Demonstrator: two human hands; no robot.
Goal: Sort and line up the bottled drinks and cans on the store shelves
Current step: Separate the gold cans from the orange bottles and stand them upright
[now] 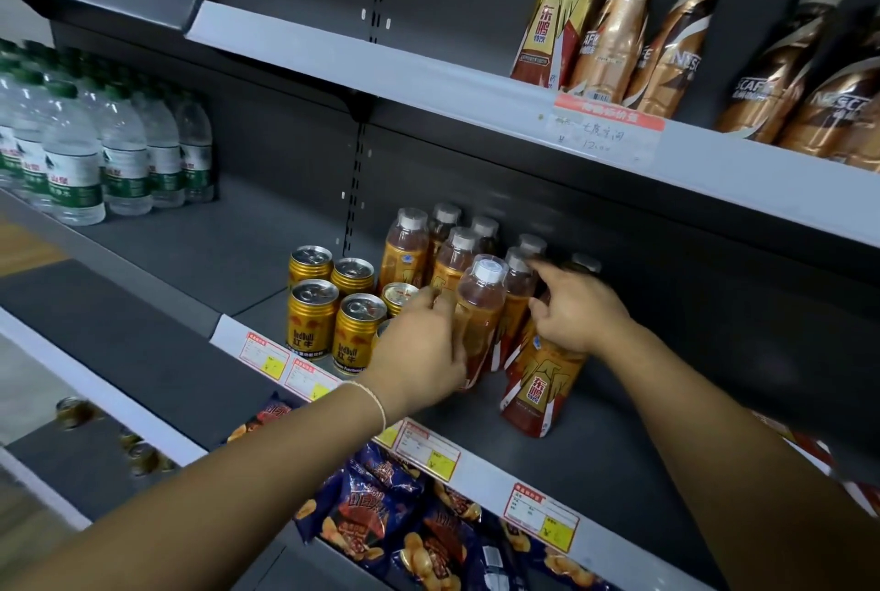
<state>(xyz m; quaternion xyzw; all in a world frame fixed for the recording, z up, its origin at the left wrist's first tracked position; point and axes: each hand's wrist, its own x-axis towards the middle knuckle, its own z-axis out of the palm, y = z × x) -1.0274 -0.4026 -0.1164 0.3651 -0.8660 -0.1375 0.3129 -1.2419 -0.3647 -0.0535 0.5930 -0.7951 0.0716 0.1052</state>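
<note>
On the middle shelf (pixel 619 443) stand several orange energy-drink bottles (pixel 405 252) with clear caps, and beside them several gold cans (pixel 309 319). My left hand (pixel 419 347) grips the front bottle (pixel 478 304) low on its body. My right hand (pixel 578 309) holds the neck of another orange bottle (pixel 540 381), which leans to the right at the front of the group; its cap is hidden under my fingers. My index finger points toward the caps behind.
Water bottles (pixel 71 161) fill the shelf's left end, with bare shelf between them and the cans. The shelf above carries brown coffee bottles (pixel 666 52) and one gold bottle (pixel 557 18). Snack bags (pixel 381 519) lie on the shelf below. Price tags (pixel 543 514) line the edge.
</note>
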